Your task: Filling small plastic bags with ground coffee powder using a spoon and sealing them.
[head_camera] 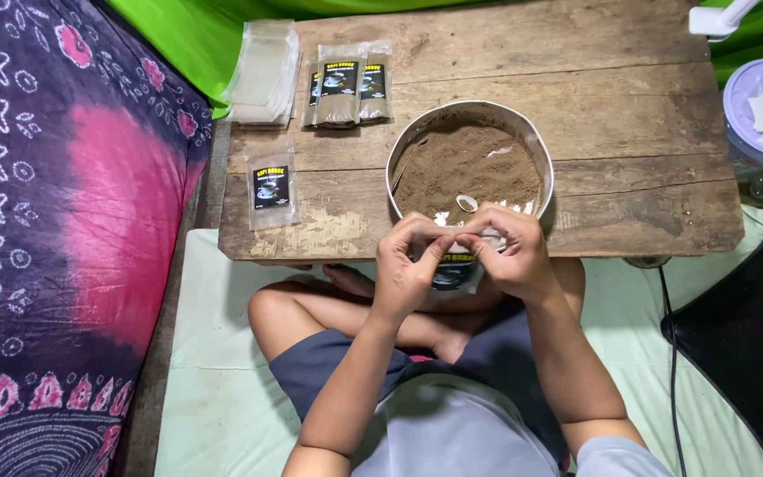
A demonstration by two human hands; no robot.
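Both hands pinch one small clear pouch (455, 265) at the desk's (629, 132) near edge: left hand (408, 265), right hand (509, 252). The bowl of brown powder (470, 163) sits just beyond.

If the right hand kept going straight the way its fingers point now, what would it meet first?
The right hand points left across the small clear packet, so it would first meet the left hand, whose fingertips already pinch the same packet. Depth between them is hard to judge.
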